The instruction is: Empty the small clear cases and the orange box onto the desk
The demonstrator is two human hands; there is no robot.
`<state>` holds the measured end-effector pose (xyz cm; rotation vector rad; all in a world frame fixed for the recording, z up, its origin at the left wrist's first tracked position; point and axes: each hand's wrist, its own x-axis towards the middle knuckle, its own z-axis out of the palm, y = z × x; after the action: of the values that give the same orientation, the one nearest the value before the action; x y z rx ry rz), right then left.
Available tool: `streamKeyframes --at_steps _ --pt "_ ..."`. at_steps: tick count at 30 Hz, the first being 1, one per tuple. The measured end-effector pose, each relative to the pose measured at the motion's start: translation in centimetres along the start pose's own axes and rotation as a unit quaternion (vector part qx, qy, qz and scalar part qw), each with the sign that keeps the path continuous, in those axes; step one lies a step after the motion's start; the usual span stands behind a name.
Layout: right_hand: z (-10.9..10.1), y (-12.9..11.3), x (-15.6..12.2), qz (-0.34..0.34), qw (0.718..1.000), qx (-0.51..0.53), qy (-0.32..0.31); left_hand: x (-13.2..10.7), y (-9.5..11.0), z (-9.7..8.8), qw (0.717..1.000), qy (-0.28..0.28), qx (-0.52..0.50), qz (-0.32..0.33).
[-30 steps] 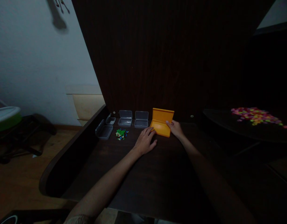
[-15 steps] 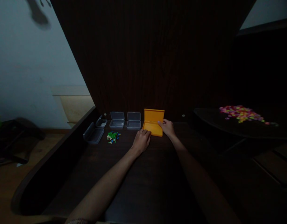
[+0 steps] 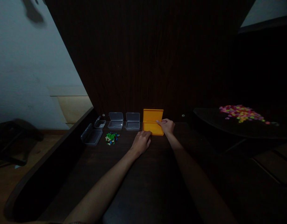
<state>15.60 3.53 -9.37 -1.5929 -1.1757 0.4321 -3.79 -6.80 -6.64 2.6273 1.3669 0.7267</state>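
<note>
Orange box sat open at the back of the table, lid up, long axis approx. L–R. It lay just L of the R hand, which was nearer: thumb over the box's R edge, fingers outside, apparently pinched on it. From the L hand the box was fwd & R; fingers bent together at/near its front L corner, grip unclear. Further L: open clear boxes, w/ green-blue bits in front.

The dim near desktop seems passable, but the back panel stands behind the orange case.
</note>
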Motion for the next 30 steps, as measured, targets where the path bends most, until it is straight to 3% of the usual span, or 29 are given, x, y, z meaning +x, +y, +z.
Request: streamKeyframes --at_steps 15,21,25,30 --pt "-0.5 -0.1 -0.4 0.010 0.999 0.018 0.046 -0.4 -0.2 0.1 0.999 0.024 0.023 0.027" --pt "-2.3 -0.5 -1.1 0.011 0.999 0.033 0.008 -1.8 -0.4 -0.5 0.996 0.069 0.041 0.042" --pt "-4.4 -0.7 -2.0 -0.007 0.998 0.046 -0.050 -3.5 -2.1 -2.0 0.995 0.073 0.057 0.033" --pt "-7.5 0.0 -3.3 -0.013 0.993 0.054 -0.106 -6.1 -6.6 -5.1 0.987 0.102 0.119 -0.045"
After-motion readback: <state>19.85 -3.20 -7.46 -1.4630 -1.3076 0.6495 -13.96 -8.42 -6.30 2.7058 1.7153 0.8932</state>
